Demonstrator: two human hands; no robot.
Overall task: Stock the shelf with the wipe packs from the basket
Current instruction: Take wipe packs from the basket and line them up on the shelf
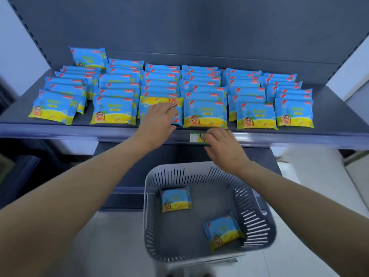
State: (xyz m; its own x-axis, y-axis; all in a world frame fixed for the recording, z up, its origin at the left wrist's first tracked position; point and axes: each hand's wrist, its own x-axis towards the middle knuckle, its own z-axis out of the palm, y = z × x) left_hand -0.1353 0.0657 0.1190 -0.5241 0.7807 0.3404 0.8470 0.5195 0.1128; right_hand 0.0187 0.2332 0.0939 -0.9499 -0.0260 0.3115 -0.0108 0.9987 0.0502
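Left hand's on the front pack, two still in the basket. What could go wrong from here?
1. The front pack under the left hand lies turned round, yellow band at the back, unlike its neighbours; it may be left so.
2. It sits at the shelf lip; a nudge could drop it.
3. The right hand is by the price label and could knock it.

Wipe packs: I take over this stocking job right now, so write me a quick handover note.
Left hand lies on the front pack of the third row from the left, turned upside down against its neighbours; grip unclear. Right hand open, empty, at the shelf edge by the price label. Done: six rows stocked. Left: two in the basket, far-left pack and near-right pack; fix the flipped one.
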